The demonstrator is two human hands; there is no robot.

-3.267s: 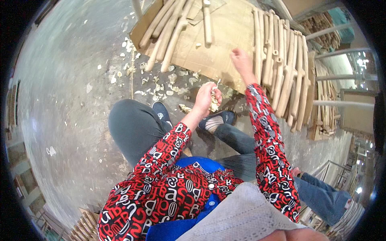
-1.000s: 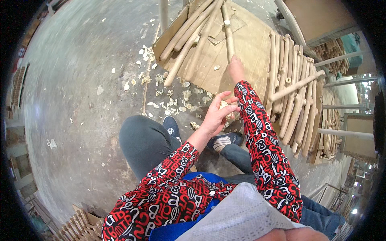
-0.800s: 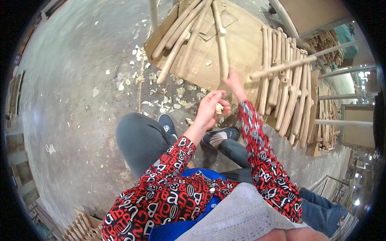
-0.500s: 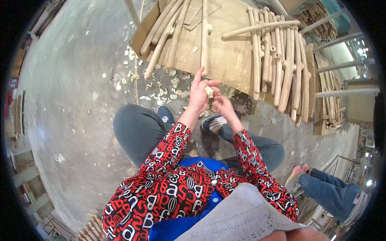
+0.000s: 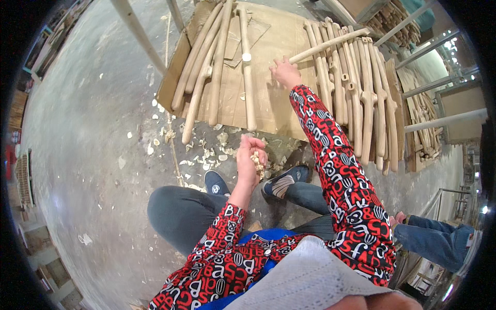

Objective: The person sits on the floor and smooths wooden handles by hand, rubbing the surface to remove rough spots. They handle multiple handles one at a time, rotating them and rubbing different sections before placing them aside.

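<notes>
**Wooden stick lies across the row of sticks**

Its left end juts over the cardboard, seemingly for easy reach. The right hand is at that end; whether its fingers pinch the wood, I cannot tell. The left hand curls around a pale clump, apparently keeping loose bits together.
</notes>
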